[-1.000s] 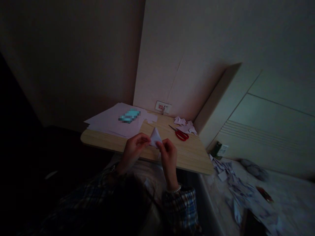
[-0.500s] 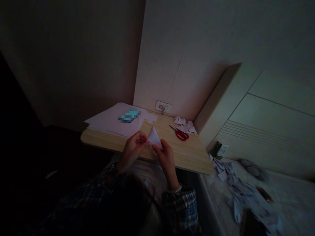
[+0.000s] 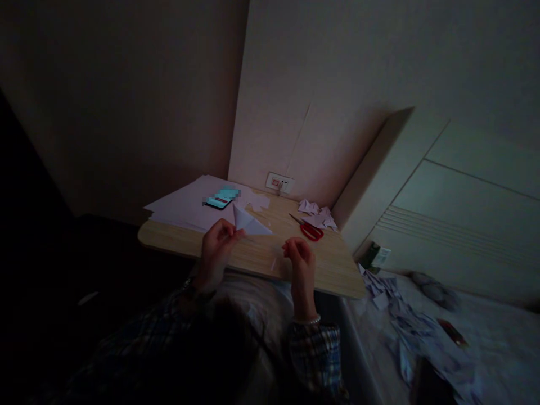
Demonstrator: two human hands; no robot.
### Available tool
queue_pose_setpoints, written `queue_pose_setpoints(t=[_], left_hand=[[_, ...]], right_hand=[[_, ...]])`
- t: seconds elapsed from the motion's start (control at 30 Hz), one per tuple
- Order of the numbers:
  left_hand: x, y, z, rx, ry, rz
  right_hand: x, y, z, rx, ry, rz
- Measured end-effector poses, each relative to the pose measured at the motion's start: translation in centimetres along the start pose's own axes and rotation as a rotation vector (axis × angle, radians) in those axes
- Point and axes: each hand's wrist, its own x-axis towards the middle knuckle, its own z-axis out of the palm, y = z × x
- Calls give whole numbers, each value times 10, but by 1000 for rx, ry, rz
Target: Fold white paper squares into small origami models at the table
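Note:
A folded white paper triangle (image 3: 252, 225) is pinched at its left corner by my left hand (image 3: 216, 247), above the front part of the wooden table (image 3: 333, 267). To the right, apart from the paper, my right hand (image 3: 301, 257) is raised with its fingers curled together and nothing visible in them. Red-handled scissors (image 3: 311, 231) lie beyond my right hand, their blades pointing back and left. Several folded white paper pieces (image 3: 310, 207) are heaped behind the scissors.
Large white paper sheets (image 3: 181, 208) cover the table's left side, with a phone (image 3: 221, 199) on top. Small paper pieces (image 3: 259, 201) lie beside them. A wall socket (image 3: 279, 183) is behind the table. On the bed (image 3: 498, 332) at right lie many papers (image 3: 415, 323).
My right hand has let go of the folded paper and moved right. My left hand has shifted slightly left, and the paper has turned so one point faces right.

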Motion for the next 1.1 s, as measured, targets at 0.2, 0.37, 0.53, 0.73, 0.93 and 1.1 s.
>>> queue_pose_setpoints(t=[0.2,0.37,0.53,0.73,0.93,1.1], left_hand=[[-4,-2,10,-50,-80,-149],[-3,-3,15,-50,-209,-273],[-5,-2,13,-5,-207,-203],[-12,4,22,48,-198,-9],[-12,6,20,-7,-164,-77],[-8,2,11,-47,-154,-192]], right_hand=[[-9,1,23,93,-223,152],[-8,3,22,80,-146,159],[-6,1,16,43,-165,183],[-3,1,12,233,-86,136],[8,5,3,383,24,59],[8,1,-3,343,12,75]])
